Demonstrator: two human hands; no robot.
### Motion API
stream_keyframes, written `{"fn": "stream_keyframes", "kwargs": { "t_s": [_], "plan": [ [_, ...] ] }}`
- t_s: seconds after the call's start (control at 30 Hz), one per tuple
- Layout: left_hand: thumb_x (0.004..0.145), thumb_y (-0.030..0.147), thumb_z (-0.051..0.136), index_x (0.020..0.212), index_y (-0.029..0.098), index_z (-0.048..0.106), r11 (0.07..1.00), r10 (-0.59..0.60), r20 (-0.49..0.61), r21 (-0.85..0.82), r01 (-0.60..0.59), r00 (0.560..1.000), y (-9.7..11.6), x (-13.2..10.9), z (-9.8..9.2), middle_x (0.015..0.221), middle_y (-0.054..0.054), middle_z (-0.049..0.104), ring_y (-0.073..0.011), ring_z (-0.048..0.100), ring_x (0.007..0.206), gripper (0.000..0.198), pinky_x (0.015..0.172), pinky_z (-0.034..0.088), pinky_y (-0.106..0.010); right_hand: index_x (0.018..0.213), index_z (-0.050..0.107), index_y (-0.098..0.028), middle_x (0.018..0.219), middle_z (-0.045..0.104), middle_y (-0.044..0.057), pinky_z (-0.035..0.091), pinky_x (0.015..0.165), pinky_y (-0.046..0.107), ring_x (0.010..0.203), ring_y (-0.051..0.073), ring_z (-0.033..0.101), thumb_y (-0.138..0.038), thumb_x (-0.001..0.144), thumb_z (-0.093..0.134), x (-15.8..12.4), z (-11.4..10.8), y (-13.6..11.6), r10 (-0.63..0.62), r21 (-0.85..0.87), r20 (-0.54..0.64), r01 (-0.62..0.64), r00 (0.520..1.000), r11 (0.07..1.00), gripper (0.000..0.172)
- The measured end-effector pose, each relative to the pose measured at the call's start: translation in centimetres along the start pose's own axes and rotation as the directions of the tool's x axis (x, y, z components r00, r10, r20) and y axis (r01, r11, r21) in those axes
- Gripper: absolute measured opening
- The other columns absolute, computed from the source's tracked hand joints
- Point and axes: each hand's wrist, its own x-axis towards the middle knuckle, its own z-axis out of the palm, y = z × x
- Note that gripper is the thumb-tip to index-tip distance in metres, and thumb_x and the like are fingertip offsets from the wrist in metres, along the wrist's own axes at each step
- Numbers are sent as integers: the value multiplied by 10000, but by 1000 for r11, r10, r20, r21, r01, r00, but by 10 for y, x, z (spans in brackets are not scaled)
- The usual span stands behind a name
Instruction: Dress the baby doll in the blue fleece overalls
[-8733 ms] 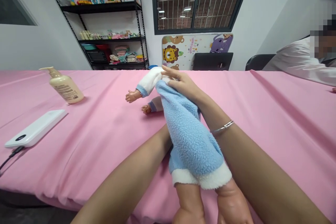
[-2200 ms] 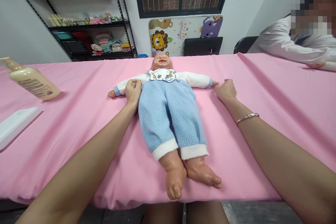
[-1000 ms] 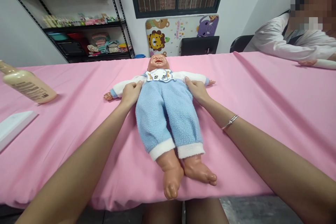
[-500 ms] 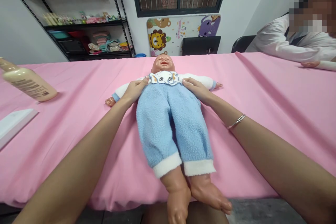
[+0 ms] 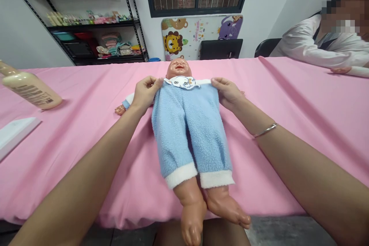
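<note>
A: What finish is shown by the doll (image 5: 179, 70)?
B: Smooth, glossy plastic is seen at its feet (image 5: 192, 215); its trousers (image 5: 170, 130) are made of rough, matt fleece.
A: And elsewhere?
B: Smooth cloth (image 5: 86, 119) is spread beneath; polished metal is seen in the bracelet (image 5: 266, 129), glossy plastic in the bottle (image 5: 33, 90).

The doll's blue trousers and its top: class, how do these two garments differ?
Colour: the trousers are light blue with white cuffs, while the top is mainly white, its visible sleeve ending in light blue. Pattern: the top has an animal face on its front; the trousers show no picture. Reach: the trousers end above the bare feet; the top's visible sleeve reaches the wrist. Shared: the doll wears both, and both combine blue and white.
</note>
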Motion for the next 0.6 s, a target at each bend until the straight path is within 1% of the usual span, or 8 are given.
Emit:
{"fn": "stream_keyframes", "kwargs": {
  "t_s": [0.07,0.13,0.2,0.27,0.37,0.47,0.53,0.6],
  "plan": [
    [769,487,632,682,174,496,999,36,-53,25,-35,998,3,1,5,636,6,437,-99,367,586,352,559,308,-234,837,549,-198,681,444,-10,339,561,253,600,89,398,-422,649,726,0,1,-3,-47,-26,-14,46,999,999,342],
    [747,398,668,705,173,511,993,63,-3,100,-63,998,1,0,5,671,3,486,-103,406,618,278,592,339,-230,809,564,-184,683,473,0,324,556,252,599,90,400,-348,668,706,0,2,-1,-99,-151,-45,91,994,984,259],
    [715,354,690,719,170,523,980,37,80,190,-51,996,-6,0,2,671,4,517,-106,426,615,248,588,337,-228,733,570,-155,665,500,11,300,557,248,594,88,398,-252,664,691,0,3,9,-125,-319,-78,94,989,943,170],
    [731,382,668,705,171,522,955,-21,133,295,-19,991,-15,0,-3,630,10,514,-109,423,584,259,563,313,-234,686,555,-145,618,489,7,272,552,247,571,85,380,-203,690,660,1,5,20,-104,-438,-98,50,990,897,120],
    [814,472,562,622,173,489,902,-24,149,429,-43,989,-22,0,-9,580,7,477,-112,405,561,363,550,270,-253,698,536,-150,575,443,-12,231,542,249,532,80,339,-208,768,607,1,6,29,-95,-496,-97,35,991,868,116],
    [861,559,452,541,175,443,901,-69,261,430,-52,963,-19,1,-15,554,-1,423,-109,363,538,500,540,246,-265,643,478,-160,567,381,-15,200,542,255,528,78,297,-366,845,577,0,2,28,-71,-508,-18,52,997,860,305],
    [819,623,495,557,175,485,936,-156,386,352,11,909,-16,1,-23,574,-4,437,-106,371,539,519,529,268,-256,590,421,-166,569,343,-11,177,543,257,537,78,272,-567,821,579,-1,-3,25,-10,-476,64,39,998,878,489],
    [723,636,628,638,170,573,962,-216,498,253,98,840,-17,1,-31,645,-13,514,-111,438,583,477,544,333,-240,576,402,-169,566,323,-14,154,543,255,545,76,253,-714,700,632,-2,-6,23,63,-428,126,-3,990,904,604]
  ]
}}
